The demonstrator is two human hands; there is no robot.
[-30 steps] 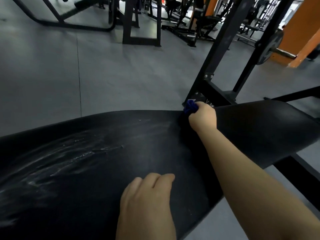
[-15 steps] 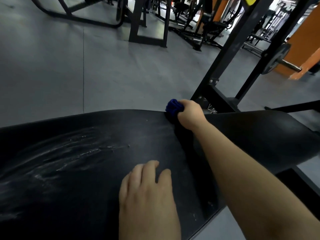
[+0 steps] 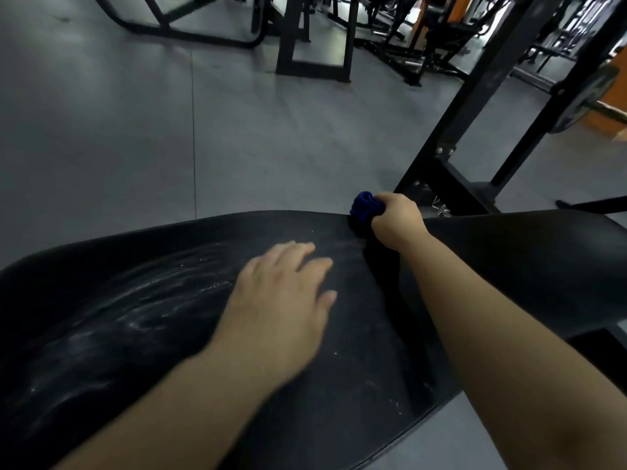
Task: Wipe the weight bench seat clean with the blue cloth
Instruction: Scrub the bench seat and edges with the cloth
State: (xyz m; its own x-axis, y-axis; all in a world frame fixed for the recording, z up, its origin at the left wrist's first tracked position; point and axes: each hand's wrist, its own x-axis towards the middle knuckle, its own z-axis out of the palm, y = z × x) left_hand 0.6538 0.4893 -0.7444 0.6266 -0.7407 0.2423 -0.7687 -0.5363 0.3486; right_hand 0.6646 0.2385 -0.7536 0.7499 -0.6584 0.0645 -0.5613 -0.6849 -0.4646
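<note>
The black padded bench seat (image 3: pixel 142 334) stretches across the lower half of the head view, streaked with white dusty marks on its left part. My right hand (image 3: pixel 397 222) is at the seat's far edge, closed around a bunched blue cloth (image 3: pixel 364 206) that presses on the padding there. My left hand (image 3: pixel 281 307) lies flat on the middle of the seat with its fingers spread, holding nothing.
A black steel rack upright (image 3: pixel 468 106) rises just behind the cloth, with its base frame (image 3: pixel 454 188) on the grey floor (image 3: pixel 135 130). A weight plate on a bar (image 3: pixel 583 100) hangs at the right. More black machine frames (image 3: pixel 312 35) stand at the back.
My left hand has slid forward across the seat toward the far edge and spread its fingers. My right hand with the cloth has shifted leftward along the far edge.
</note>
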